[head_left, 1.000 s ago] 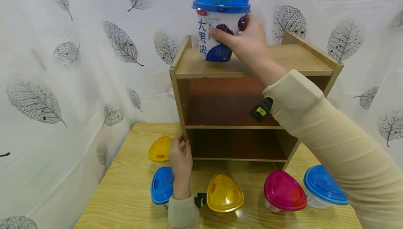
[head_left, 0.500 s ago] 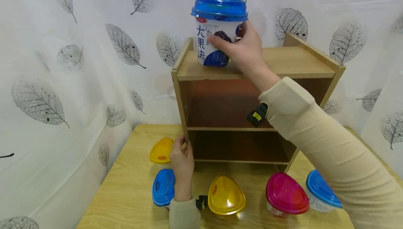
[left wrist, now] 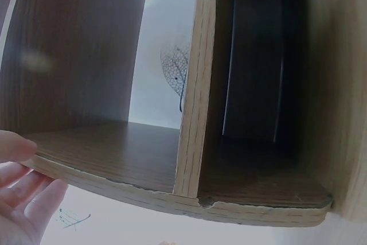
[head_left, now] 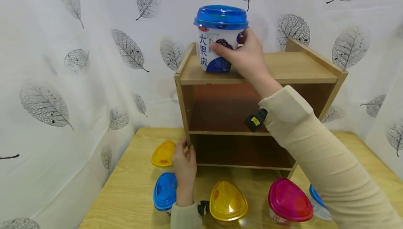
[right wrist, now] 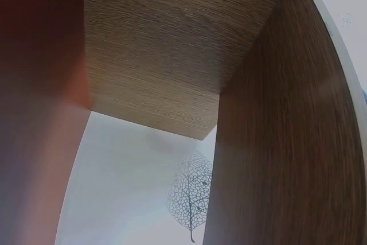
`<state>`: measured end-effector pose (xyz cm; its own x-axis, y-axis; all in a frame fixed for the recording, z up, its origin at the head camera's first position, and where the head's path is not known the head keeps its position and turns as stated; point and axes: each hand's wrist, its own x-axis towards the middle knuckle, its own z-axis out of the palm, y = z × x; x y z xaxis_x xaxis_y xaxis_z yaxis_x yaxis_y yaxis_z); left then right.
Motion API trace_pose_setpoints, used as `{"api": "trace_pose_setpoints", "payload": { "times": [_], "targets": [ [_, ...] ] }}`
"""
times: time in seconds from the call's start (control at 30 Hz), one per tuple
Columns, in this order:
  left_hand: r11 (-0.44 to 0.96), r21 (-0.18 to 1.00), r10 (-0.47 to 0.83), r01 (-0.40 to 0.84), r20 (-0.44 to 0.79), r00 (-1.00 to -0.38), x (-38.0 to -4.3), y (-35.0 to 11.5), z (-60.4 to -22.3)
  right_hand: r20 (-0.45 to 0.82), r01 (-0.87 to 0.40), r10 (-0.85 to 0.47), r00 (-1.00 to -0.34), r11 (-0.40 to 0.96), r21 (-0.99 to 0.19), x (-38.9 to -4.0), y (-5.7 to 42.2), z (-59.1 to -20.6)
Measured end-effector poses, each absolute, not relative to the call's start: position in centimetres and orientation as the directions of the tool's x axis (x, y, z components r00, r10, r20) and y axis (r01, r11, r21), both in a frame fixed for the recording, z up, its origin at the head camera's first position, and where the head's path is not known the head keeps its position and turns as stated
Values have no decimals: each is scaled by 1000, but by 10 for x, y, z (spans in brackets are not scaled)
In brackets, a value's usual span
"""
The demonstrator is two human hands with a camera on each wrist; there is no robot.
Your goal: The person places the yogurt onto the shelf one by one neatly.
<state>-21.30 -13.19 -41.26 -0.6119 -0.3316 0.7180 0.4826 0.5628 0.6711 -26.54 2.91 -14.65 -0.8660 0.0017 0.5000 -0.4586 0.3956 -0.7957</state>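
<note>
My right hand [head_left: 247,56] grips a white yogurt cup [head_left: 206,52] with a blue domed lid and a blackberry picture. The cup is upright at the left part of the wooden shelf unit's top board [head_left: 292,64], close behind its front edge. Lower down, my left hand [head_left: 185,166] holds the front edge of the unit's left side panel [head_left: 183,113]. In the left wrist view, the thumb and fingers [left wrist: 43,205] lie on either side of that panel edge [left wrist: 132,193]. Only the inside of the unit [right wrist: 166,38] shows in the right wrist view; the cup is hidden there.
On the table [head_left: 116,183] stand more lidded cups: a yellow-lidded cup [head_left: 164,154] and a blue-lidded cup [head_left: 165,191] at left, a yellow-lidded cup [head_left: 228,201] in front, a pink-lidded cup [head_left: 290,200] and a partly hidden blue-lidded cup [head_left: 318,204] at right. A leaf-patterned curtain [head_left: 94,82] hangs behind.
The right hand has brought the cup slightly lower over the top board. The whole head view has shifted, so the scene sits lower in it. The left hand keeps its grip on the panel.
</note>
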Motion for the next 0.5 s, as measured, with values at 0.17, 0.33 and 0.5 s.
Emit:
{"api": "trace_pose_setpoints", "payload": {
  "times": [0.17,0.33,0.5],
  "targets": [
    [571,667,-342,479,723,-600,-211,-132,-412,499,-455,-12,-866,431,-779,-266,27,-148],
    [574,665,-344,478,725,-597,-210,-130,-413,480,-438,-28,-877,458,-773,-266,27,-148],
    [586,653,-333,480,734,-592,-209,-129,-414,461,-418,-26,-887,471,-777,-264,29,-149]
  ]
}}
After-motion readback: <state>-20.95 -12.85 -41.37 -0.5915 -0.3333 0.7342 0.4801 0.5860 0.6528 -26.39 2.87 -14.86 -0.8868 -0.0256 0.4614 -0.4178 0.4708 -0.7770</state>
